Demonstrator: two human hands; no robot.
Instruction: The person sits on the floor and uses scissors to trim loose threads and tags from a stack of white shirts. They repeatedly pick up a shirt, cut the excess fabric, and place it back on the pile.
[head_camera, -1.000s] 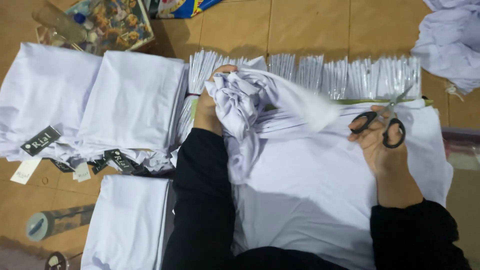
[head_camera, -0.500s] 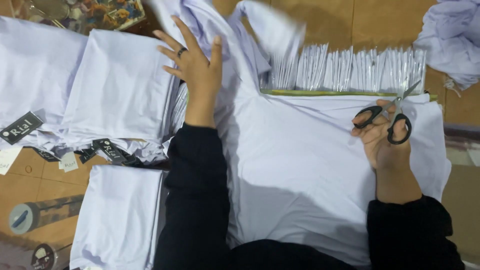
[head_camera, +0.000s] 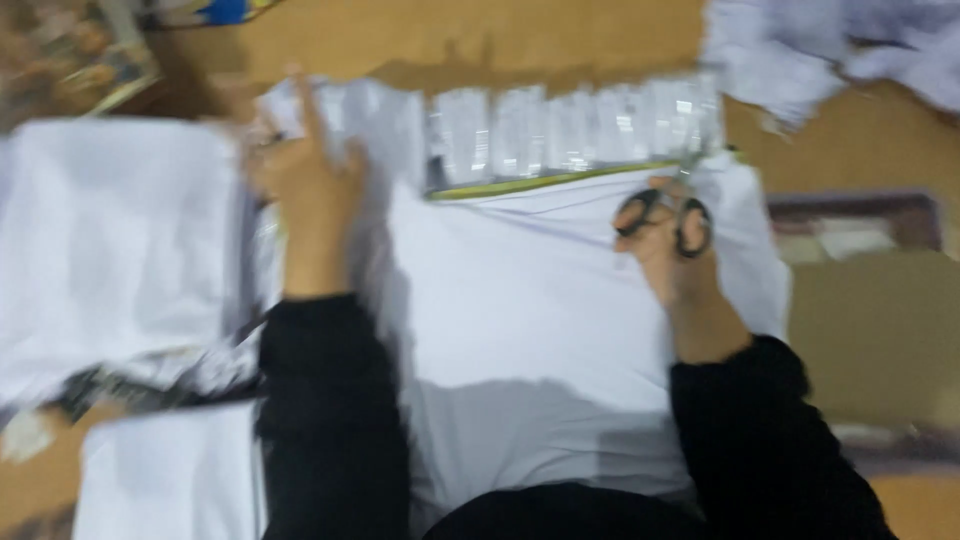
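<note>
The whole view was smeared by motion, so fine detail was lost. The work lay on a wooden floor (head_camera: 560, 45) of warm orange-brown boards, bare along the top of the view and at the lower corners. A large white cloth (head_camera: 530, 330) was spread flat in the middle, directly in front of the person, whose black sleeves reached in from the bottom edge.

The right hand (head_camera: 672, 255) rested on the cloth near its upper right edge, its fingers closed through the black handles of a pair of scissors (head_camera: 668, 215); the blades pointed up toward the far side and were too blurred to tell whether they were apart. The left hand (head_camera: 300, 185) lay flat and open, fingers spread and pointing away, on the white fabric at the cloth's upper left corner, gripping nothing that could be made out.

Just beyond the cloth's top edge ran a row of clear plastic packets (head_camera: 570, 125), side by side, with a thin yellow-green strip (head_camera: 550, 180) between them and the cloth. To the left sat a stack of folded white garments (head_camera: 110, 250), dark tags showing at its lower edge. Crumpled white fabric (head_camera: 830, 45) lay at the upper right, and a flat brown cardboard piece (head_camera: 880, 330) lay at the right.
</note>
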